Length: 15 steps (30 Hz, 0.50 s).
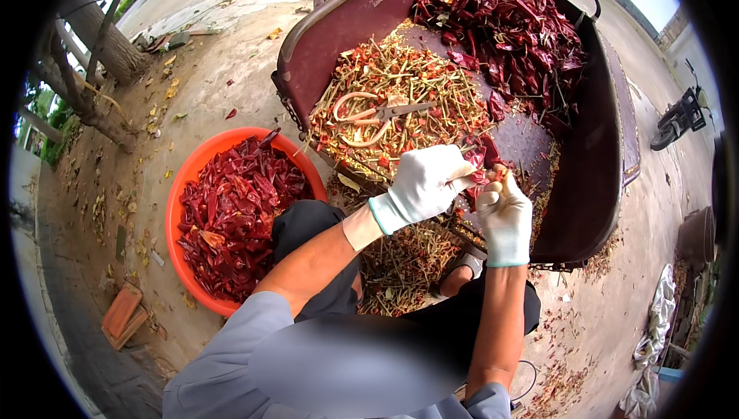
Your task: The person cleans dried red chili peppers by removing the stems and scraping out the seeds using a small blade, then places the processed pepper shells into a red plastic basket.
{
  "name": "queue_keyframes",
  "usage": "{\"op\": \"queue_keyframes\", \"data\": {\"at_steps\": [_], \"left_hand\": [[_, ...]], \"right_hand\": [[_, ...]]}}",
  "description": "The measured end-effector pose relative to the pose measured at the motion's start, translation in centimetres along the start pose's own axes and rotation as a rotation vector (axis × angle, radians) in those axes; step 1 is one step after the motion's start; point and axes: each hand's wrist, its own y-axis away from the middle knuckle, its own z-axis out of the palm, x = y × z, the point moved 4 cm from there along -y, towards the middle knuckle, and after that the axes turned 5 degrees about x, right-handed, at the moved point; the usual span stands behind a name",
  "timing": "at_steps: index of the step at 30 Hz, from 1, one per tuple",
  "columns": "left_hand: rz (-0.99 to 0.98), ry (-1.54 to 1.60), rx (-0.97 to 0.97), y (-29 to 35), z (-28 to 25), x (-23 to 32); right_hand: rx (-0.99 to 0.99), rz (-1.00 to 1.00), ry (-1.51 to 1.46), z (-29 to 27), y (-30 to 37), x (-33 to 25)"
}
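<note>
Both of my hands wear white work gloves and meet over the near edge of a maroon cart bed [339, 30]. Between them is a dried red chili pepper [480, 159]. My left hand [431, 182] pinches it from the left, and my right hand [504, 215] has its fingertips closed at the pepper's right end. Scissors [377, 116] with light orange handles lie on a heap of cut stems and seeds [385, 68], just beyond my left hand. Farther back, whole dried chilies [508, 26] are piled in the cart.
An orange-red tub [175, 215] full of chili pieces [239, 196] stands at my left knee. Stem litter [408, 269] covers the ground between my feet. A brick [123, 315] lies at the lower left, trees [108, 34] grow behind, and a motorbike [679, 117] stands far right.
</note>
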Motion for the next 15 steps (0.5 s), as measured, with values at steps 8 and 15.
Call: {"op": "queue_keyframes", "data": {"at_steps": [8, 15], "left_hand": [[-0.526, 0.455, 0.077, -0.4, -2.4, -3.5], [-0.898, 0.68, -0.064, -0.6, -2.6, -2.5]], "right_hand": [[0.204, -0.651, 1.259, 0.8, 0.5, -5.7], [0.197, -0.985, 1.926, 0.1, -2.7, -2.0]]}}
